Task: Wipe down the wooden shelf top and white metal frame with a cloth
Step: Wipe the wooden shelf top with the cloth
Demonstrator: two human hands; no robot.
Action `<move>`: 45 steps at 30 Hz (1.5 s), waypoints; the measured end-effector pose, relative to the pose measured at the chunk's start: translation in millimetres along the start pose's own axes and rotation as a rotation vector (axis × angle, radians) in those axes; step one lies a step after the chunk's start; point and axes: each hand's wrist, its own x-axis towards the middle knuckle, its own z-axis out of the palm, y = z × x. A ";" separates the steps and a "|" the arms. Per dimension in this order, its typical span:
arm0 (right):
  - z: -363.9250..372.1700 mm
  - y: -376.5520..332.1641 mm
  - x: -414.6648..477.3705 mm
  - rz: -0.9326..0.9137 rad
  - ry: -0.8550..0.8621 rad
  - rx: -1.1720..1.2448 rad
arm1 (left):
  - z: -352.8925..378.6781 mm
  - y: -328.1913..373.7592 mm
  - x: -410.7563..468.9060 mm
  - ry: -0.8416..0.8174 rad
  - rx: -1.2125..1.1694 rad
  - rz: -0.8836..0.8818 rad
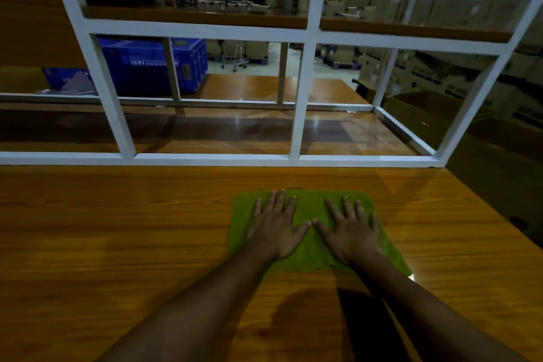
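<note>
— hands?
— left hand (274, 228) and right hand (351, 233) lay flat, fingers spread, thumbs nearly touching, pressing the green cloth (311, 247) on the wooden shelf top (117, 229).
— obscured?
— elbows cut off; cloth middle covered; white metal frame (211, 159) beyond, untouched.

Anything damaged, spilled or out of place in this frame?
Only small things: the green cloth has a ragged, notched near edge, and a darker patch on the wooden top nearer the camera may be damp or shadow.
</note>
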 end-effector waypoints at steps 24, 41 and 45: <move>-1.8 -117.3 79.7 -0.206 -0.044 0.062 | -14.6 -138.1 42.1 0.040 0.059 -0.134; 3.0 -96.2 44.9 -0.121 0.008 0.083 | -8.7 -96.6 12.7 0.031 0.017 -0.103; 4.6 -113.6 66.6 -0.051 0.013 0.075 | -9.7 -125.0 44.2 0.027 0.032 -0.053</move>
